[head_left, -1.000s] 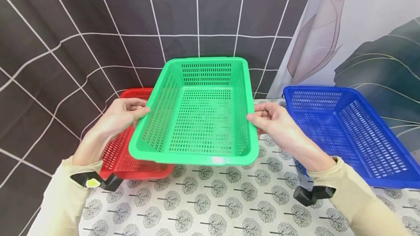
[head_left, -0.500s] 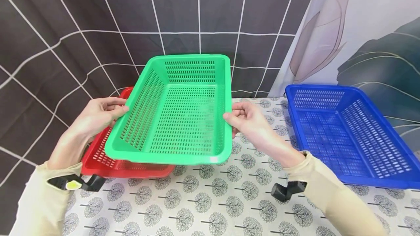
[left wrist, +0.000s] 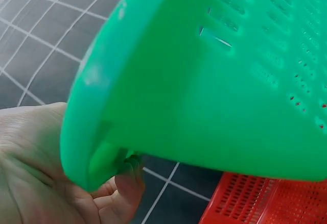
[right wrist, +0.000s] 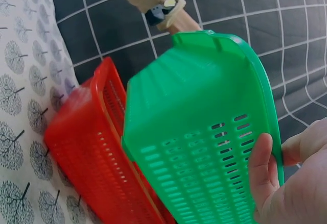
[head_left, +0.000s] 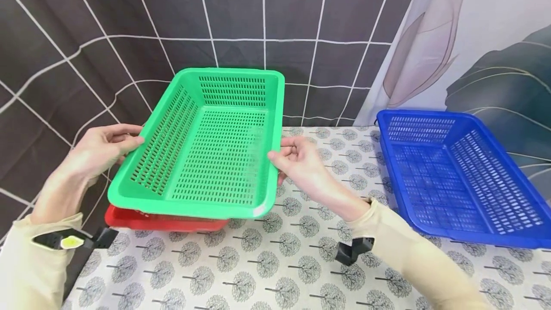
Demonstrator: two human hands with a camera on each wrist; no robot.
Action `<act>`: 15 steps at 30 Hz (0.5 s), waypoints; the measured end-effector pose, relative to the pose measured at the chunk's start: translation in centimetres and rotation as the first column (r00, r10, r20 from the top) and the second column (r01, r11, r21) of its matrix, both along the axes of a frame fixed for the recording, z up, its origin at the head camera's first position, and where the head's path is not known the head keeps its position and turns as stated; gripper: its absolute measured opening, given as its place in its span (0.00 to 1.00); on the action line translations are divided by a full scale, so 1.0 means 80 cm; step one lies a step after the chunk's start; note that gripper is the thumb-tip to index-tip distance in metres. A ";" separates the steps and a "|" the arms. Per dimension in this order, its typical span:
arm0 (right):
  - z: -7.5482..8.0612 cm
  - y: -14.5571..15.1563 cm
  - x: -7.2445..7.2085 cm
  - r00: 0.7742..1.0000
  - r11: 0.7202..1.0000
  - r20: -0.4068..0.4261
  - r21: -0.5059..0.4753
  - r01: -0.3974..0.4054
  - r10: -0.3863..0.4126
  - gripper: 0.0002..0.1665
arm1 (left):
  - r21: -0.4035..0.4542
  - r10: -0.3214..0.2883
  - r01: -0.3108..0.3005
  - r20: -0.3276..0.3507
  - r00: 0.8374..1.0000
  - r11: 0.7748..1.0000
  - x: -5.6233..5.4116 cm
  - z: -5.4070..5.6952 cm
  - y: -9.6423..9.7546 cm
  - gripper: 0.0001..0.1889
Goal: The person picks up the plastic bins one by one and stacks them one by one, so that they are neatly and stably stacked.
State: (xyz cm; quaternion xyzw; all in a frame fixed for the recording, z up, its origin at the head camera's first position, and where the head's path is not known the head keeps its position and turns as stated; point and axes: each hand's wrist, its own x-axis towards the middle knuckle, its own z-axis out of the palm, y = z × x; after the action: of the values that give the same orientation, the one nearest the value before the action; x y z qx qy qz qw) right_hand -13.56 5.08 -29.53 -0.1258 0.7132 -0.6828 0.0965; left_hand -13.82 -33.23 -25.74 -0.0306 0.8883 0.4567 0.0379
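Observation:
A green plastic basket (head_left: 219, 152) with slotted walls is held up over a red basket (head_left: 168, 222), covering most of it in the head view. My left hand (head_left: 101, 149) grips its left rim, thumb on top and fingers curled beneath, as the left wrist view also shows. On the opposite side my right hand (head_left: 297, 159) pinches the right rim the same way. The right wrist view shows the green basket's underside tilted just above the red basket (right wrist: 97, 147). No contents show inside the green basket.
A blue basket (head_left: 439, 185) stands on the right of the table. The tablecloth (head_left: 275, 262) is white with grey tree prints. Behind the table hangs a dark curtain (head_left: 292, 8) with white grid lines, meeting a floral one (head_left: 430, 51) on the right.
Both hands have carried the green basket leftward, from partly beside the red basket to over it. The red basket is now mostly hidden beneath. The blue basket stays in place.

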 end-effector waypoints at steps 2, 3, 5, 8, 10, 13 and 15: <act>-0.001 -0.007 0.000 1.000 1.000 0.010 -0.012 0.009 -0.009 0.23 | 0.002 0.009 -0.009 0.000 1.000 1.000 0.000 -0.002 -0.006 0.22; -0.002 -0.011 0.000 1.000 1.000 0.014 -0.020 0.011 -0.011 0.23 | 0.001 0.015 -0.015 0.004 1.000 1.000 0.000 -0.003 -0.009 0.21; -0.004 -0.017 0.001 1.000 1.000 0.018 -0.020 0.011 -0.010 0.23 | 0.010 0.024 -0.024 0.017 1.000 1.000 0.000 -0.005 -0.015 0.21; -0.008 -0.027 0.000 1.000 1.000 0.013 -0.029 -0.004 0.004 0.23 | 0.029 0.030 -0.031 0.024 0.999 0.999 0.001 -0.008 -0.025 0.15; -0.010 -0.033 0.000 1.000 1.000 0.009 -0.030 -0.010 0.010 0.23 | 0.054 0.041 -0.042 0.022 0.999 0.998 0.003 -0.008 -0.032 0.09; -0.013 -0.043 -0.001 1.000 0.999 0.004 -0.036 -0.017 0.017 0.23 | 0.087 0.058 -0.059 0.020 0.998 0.994 0.004 -0.008 -0.041 0.13; -0.014 -0.048 -0.001 1.000 0.999 0.012 -0.041 -0.020 0.021 0.24 | 0.091 0.067 -0.068 0.020 0.998 0.994 0.005 -0.009 -0.045 0.16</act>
State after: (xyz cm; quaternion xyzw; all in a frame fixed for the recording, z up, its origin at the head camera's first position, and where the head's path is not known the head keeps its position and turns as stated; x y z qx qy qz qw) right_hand -13.62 1.21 -30.66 -0.1308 0.6971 -0.6970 0.1055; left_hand -13.42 -36.85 -26.43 -0.0628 0.8645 0.4977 0.0315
